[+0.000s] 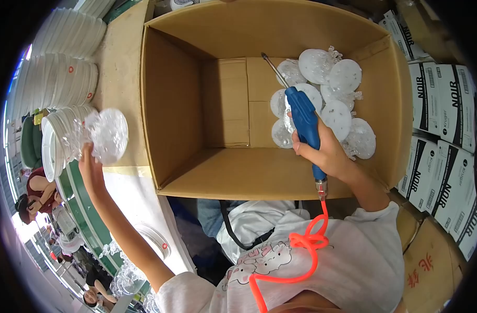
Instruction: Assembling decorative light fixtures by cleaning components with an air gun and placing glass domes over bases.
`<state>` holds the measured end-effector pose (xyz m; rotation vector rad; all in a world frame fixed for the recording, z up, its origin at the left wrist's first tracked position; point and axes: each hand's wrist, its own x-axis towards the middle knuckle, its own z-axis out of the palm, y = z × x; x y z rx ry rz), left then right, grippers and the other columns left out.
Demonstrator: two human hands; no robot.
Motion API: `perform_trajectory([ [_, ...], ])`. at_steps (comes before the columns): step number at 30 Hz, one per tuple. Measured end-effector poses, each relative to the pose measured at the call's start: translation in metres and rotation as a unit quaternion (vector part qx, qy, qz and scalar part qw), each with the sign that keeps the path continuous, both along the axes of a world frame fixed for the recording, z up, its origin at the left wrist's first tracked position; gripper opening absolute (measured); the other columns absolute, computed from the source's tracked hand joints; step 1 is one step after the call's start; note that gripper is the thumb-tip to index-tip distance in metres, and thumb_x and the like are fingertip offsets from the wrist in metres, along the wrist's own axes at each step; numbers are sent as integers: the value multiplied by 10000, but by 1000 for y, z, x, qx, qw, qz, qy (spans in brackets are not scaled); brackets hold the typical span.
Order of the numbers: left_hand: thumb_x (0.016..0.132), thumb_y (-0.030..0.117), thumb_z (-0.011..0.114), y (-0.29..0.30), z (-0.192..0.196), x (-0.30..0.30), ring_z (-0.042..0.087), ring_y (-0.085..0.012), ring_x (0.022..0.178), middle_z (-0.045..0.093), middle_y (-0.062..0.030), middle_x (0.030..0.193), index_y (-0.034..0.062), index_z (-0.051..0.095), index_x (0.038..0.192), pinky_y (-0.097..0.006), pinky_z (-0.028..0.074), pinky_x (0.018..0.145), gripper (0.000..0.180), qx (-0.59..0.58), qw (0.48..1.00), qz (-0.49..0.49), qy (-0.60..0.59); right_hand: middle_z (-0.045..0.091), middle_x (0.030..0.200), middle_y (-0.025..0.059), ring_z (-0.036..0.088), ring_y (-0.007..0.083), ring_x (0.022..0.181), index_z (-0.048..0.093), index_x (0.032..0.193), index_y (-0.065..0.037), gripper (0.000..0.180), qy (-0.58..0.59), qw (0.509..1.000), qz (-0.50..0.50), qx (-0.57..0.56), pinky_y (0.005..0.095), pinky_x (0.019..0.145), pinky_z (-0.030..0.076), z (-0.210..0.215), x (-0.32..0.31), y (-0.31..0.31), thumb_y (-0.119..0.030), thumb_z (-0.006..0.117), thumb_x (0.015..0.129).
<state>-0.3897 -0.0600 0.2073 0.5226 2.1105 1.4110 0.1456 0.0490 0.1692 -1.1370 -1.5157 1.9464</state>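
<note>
In my right hand (327, 154) is a blue air screwdriver (303, 115), its long bit slanting up and left over an open cardboard box (270, 175). A coiled orange hose (316, 245) runs from its rear end across my shirt. My left hand (90, 156) is raised left of the box and closed on the edge of a white round disc with clear plastic pieces (113, 136). Motion blurs the clear pieces. Several similar white discs with clear parts (345, 75) lie heaped in the right half of the box.
Stacks of white round plastic covers (69, 78) stand along the left. A white table surface (131, 190) and a green bench (84, 198) lie below them, with clear plastic parts (126, 276). White printed cartons (439, 101) are piled on the right. Other people (38, 193) sit far left.
</note>
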Motion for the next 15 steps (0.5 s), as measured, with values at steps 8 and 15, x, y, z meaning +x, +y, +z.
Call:
perform_trajectory([
  [8, 909, 224, 551, -59, -35, -12, 468, -229, 1170, 498, -139, 1243, -36, 454, 1245, -366, 402, 963, 436, 24, 997, 57, -36, 566, 787, 60, 561, 151, 695, 407, 1196, -3, 436, -32, 999, 13, 10, 303, 659, 451, 4, -7, -1, -69, 573, 798],
  [15, 909, 319, 556, -82, -6, 41, 556, -249, 1057, 555, -183, 1173, -36, 484, 1244, -388, 441, 900, 493, -150, 932, 76, 321, 565, 765, 64, 568, 161, 682, 377, 1216, -4, 462, -105, 992, 67, 23, 309, 641, 454, 1, -6, -3, -68, 568, 800],
])
